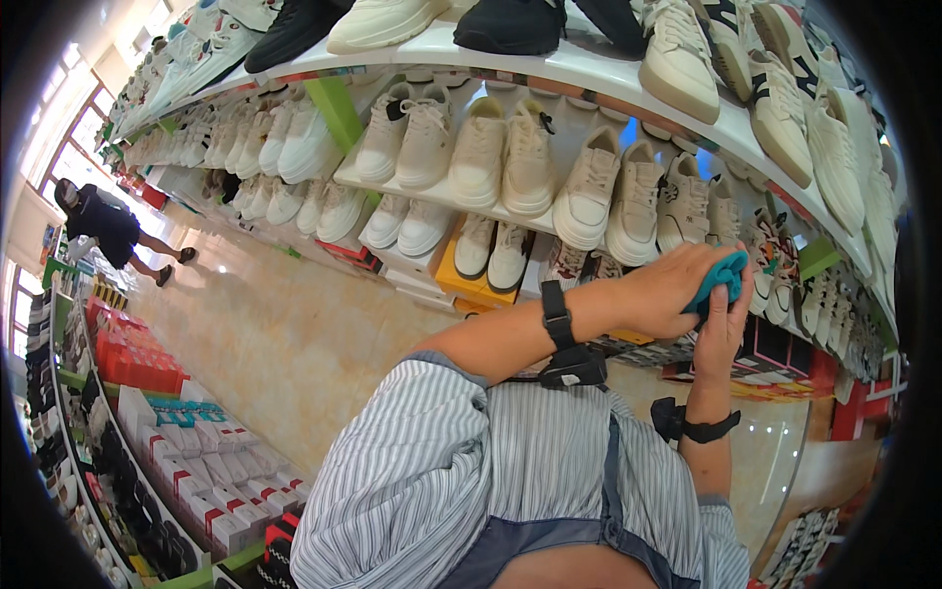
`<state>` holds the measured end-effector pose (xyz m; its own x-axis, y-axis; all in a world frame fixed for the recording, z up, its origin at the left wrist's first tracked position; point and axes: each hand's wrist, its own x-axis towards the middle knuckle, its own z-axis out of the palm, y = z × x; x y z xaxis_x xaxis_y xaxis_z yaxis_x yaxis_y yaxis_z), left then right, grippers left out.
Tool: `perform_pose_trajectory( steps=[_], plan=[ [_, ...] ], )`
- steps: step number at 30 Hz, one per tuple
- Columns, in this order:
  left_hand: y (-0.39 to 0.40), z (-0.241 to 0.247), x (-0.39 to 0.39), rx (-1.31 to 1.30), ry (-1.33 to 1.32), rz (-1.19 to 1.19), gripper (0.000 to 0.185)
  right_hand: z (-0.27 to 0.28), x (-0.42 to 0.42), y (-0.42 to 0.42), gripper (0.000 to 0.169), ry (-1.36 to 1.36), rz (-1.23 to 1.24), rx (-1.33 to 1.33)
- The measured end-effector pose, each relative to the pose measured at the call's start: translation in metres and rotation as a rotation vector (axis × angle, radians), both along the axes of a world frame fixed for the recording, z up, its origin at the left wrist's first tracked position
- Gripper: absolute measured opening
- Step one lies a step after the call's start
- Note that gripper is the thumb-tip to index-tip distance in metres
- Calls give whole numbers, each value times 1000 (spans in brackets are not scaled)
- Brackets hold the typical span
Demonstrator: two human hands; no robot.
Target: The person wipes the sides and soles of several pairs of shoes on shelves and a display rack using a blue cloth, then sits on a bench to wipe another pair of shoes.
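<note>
A folded teal cloth is held between my two hands, in front of the shoe rack at the right. My left hand reaches across from the left and grips the cloth from its near side. My right hand closes on its right side, thumb pressed against the fabric. Just behind the hands, cream sneakers stand on the middle shelf. Black straps with small devices circle both wrists. Part of the cloth is hidden by my fingers.
An upper white shelf carries black and cream shoes. Below, sneakers stand on shoeboxes, including a yellow box. At left, stacked white shoeboxes and red boxes border the tiled aisle. A person in dark clothes stands farther off.
</note>
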<state>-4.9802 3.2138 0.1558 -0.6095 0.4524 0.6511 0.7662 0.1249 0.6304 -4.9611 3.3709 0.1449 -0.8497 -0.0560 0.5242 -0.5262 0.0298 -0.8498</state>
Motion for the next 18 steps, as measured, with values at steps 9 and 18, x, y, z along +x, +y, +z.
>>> perform_pose_trajectory(
  steps=[9,18],
  plan=[
    [-67,24,-21,-159,392,657,54,23,-27,7,26,270,-204,234],
    [-115,46,-84,-262,676,1191,63,67,-95,-69,23,516,-379,223]
  ],
)
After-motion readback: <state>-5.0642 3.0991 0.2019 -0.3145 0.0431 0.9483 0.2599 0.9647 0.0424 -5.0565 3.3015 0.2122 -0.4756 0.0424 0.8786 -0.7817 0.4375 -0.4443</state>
